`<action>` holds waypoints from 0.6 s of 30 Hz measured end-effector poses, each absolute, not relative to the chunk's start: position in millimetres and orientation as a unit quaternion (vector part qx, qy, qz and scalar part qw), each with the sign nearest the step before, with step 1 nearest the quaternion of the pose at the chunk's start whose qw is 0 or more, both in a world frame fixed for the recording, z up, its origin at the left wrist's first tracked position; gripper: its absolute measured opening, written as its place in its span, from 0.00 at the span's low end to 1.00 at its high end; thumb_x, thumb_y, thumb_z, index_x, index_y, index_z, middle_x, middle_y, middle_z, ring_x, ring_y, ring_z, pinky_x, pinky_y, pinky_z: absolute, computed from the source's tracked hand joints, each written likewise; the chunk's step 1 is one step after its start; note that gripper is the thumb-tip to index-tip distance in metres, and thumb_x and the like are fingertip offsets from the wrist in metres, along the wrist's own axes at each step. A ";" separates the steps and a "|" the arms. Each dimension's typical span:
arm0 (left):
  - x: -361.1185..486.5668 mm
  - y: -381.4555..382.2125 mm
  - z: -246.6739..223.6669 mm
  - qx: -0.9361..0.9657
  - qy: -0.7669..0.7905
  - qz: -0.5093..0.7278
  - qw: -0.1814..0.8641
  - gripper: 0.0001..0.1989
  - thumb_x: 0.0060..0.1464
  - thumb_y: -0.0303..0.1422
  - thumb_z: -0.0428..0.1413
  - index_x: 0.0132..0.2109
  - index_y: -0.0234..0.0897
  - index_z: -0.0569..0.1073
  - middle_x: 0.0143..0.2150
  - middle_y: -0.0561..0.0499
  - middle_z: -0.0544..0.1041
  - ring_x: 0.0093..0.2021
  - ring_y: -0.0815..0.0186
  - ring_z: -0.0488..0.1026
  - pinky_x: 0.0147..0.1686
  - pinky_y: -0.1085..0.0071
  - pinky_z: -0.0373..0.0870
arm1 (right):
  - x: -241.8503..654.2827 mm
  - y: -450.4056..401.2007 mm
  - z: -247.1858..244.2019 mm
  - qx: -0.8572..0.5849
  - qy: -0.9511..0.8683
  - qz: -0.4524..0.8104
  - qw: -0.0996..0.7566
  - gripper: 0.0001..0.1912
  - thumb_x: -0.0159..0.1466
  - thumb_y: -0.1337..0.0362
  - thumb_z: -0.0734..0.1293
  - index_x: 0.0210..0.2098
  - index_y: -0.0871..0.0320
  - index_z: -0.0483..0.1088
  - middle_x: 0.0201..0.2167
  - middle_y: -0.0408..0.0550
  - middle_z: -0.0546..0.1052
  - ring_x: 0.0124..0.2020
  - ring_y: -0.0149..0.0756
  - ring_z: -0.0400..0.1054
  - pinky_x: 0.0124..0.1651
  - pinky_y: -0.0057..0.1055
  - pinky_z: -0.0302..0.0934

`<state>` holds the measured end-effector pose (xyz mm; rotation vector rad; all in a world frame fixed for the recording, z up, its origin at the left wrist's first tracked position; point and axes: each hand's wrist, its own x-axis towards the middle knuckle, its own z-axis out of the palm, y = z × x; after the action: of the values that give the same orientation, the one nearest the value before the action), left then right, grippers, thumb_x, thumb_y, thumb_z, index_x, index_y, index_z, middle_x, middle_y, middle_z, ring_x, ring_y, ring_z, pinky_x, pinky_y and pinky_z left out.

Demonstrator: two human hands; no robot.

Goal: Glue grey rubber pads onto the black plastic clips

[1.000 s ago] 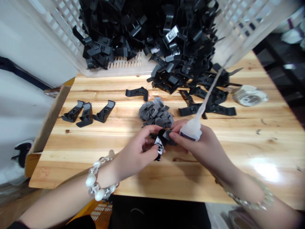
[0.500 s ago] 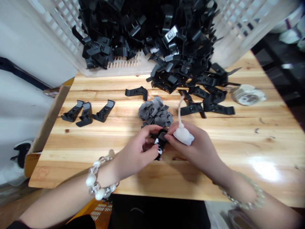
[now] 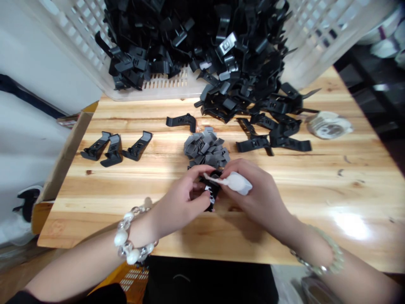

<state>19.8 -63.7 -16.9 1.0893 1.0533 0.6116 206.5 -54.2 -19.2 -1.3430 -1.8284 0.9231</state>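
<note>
Left hand [image 3: 180, 202]: fingers closed on black clip [image 3: 211, 204], long axis toward surface's [image 3: 196, 247] near edge | Right hand [image 3: 264, 198]: fingers pinched round squeeze bottle [image 3: 238, 183], clip just left, nozzle [image 3: 217, 180] across far end.

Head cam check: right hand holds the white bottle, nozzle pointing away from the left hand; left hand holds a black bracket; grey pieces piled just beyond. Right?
Nozzle direction is wrong. Head view: the nozzle points toward the left hand, over the black bracket. The right hand does hold the white bottle; grey pieces as stated.
</note>
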 end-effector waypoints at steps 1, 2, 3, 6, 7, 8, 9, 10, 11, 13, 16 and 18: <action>19.9 -63.8 -16.6 0.487 0.469 0.271 0.685 0.20 0.58 0.29 0.53 0.57 0.40 0.63 0.40 0.49 0.74 0.36 0.65 0.76 0.39 0.64 0.79 | 206.5 -54.3 -19.4 -0.519 -0.702 0.352 0.339 0.05 0.59 0.70 0.67 0.31 0.54 0.67 0.32 0.47 0.77 0.35 0.39 0.71 0.34 0.32 0.63; 20.0 -63.8 -16.3 0.489 0.467 0.271 0.685 0.20 0.58 0.28 0.53 0.57 0.40 0.63 0.41 0.49 0.74 0.37 0.64 0.76 0.40 0.64 0.79 | 206.4 -54.4 -19.7 -0.523 -0.700 0.349 0.338 0.05 0.59 0.70 0.68 0.31 0.54 0.68 0.32 0.46 0.77 0.35 0.38 0.71 0.34 0.32 0.63; 19.9 -63.9 -16.0 0.490 0.465 0.272 0.685 0.20 0.58 0.28 0.53 0.57 0.40 0.63 0.41 0.49 0.74 0.38 0.64 0.76 0.40 0.64 0.79 | 206.4 -54.6 -20.1 -0.529 -0.697 0.346 0.338 0.05 0.59 0.70 0.68 0.31 0.54 0.68 0.32 0.46 0.77 0.34 0.38 0.71 0.33 0.31 0.63; 19.4 -64.5 -15.2 0.487 0.464 0.273 0.687 0.19 0.58 0.29 0.53 0.57 0.39 0.63 0.42 0.48 0.75 0.39 0.63 0.76 0.40 0.64 0.78 | 206.4 -54.9 -21.6 -0.550 -0.679 0.356 0.331 0.04 0.59 0.67 0.69 0.32 0.54 0.69 0.30 0.45 0.77 0.32 0.37 0.71 0.31 0.31 0.62; 19.3 -64.8 -14.9 0.488 0.467 0.273 0.685 0.19 0.58 0.29 0.53 0.57 0.39 0.63 0.41 0.48 0.75 0.39 0.63 0.76 0.40 0.65 0.78 | 206.5 -54.8 -22.2 -0.555 -0.670 0.369 0.328 0.03 0.59 0.66 0.69 0.33 0.54 0.69 0.30 0.45 0.77 0.31 0.37 0.71 0.31 0.31 0.62; 19.2 -65.0 -14.7 0.491 0.470 0.271 0.682 0.19 0.58 0.29 0.53 0.56 0.39 0.63 0.41 0.48 0.75 0.39 0.63 0.76 0.40 0.65 0.78 | 206.6 -54.5 -22.7 -0.558 -0.659 0.385 0.326 0.04 0.59 0.64 0.69 0.33 0.54 0.69 0.30 0.45 0.77 0.31 0.38 0.71 0.31 0.32 0.63; 19.2 -65.3 -14.4 0.498 0.473 0.265 0.677 0.19 0.58 0.29 0.53 0.56 0.39 0.64 0.41 0.48 0.75 0.38 0.64 0.76 0.40 0.65 0.77 | 206.6 -54.1 -23.2 -0.558 -0.648 0.401 0.327 0.04 0.60 0.63 0.69 0.33 0.54 0.69 0.30 0.45 0.77 0.31 0.38 0.71 0.32 0.32 0.63; 19.2 -65.6 -14.2 0.506 0.477 0.261 0.670 0.19 0.58 0.28 0.53 0.56 0.39 0.64 0.41 0.47 0.75 0.37 0.64 0.76 0.40 0.65 0.77 | 206.6 -53.6 -23.7 -0.556 -0.639 0.415 0.331 0.05 0.60 0.62 0.69 0.33 0.54 0.69 0.30 0.45 0.77 0.31 0.38 0.72 0.33 0.33 0.64; 19.4 -65.9 -13.9 0.514 0.478 0.257 0.664 0.19 0.58 0.28 0.53 0.56 0.39 0.64 0.42 0.47 0.75 0.37 0.64 0.76 0.40 0.65 0.77 | 206.6 -53.1 -24.1 -0.553 -0.632 0.426 0.336 0.05 0.59 0.62 0.69 0.33 0.54 0.69 0.30 0.45 0.77 0.32 0.39 0.72 0.34 0.34 0.65; 19.9 -66.2 -13.3 0.526 0.478 0.253 0.656 0.19 0.58 0.28 0.52 0.56 0.39 0.63 0.42 0.47 0.75 0.36 0.65 0.76 0.40 0.65 0.77 | 206.6 -52.1 -24.8 -0.546 -0.625 0.438 0.346 0.05 0.59 0.63 0.70 0.34 0.55 0.70 0.31 0.45 0.77 0.33 0.39 0.72 0.35 0.35 0.65; 20.5 -66.1 -12.5 0.533 0.478 0.254 0.650 0.20 0.57 0.28 0.53 0.56 0.38 0.63 0.43 0.47 0.74 0.37 0.65 0.76 0.40 0.66 0.76 | 206.5 -51.4 -25.3 -0.543 -0.619 0.445 0.352 0.05 0.58 0.65 0.70 0.34 0.55 0.70 0.31 0.45 0.77 0.33 0.38 0.71 0.36 0.35 0.65; 20.6 -65.9 -12.1 0.535 0.478 0.253 0.649 0.20 0.57 0.27 0.53 0.56 0.38 0.63 0.41 0.47 0.74 0.36 0.66 0.76 0.39 0.67 0.76 | 206.6 -51.5 -25.3 -0.541 -0.617 0.448 0.355 0.05 0.58 0.65 0.70 0.34 0.55 0.70 0.31 0.45 0.76 0.33 0.38 0.71 0.36 0.35 0.65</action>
<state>20.6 -65.9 -12.1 1.2165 1.0855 0.5755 206.6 -51.5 -25.3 -1.3982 -1.5932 1.1579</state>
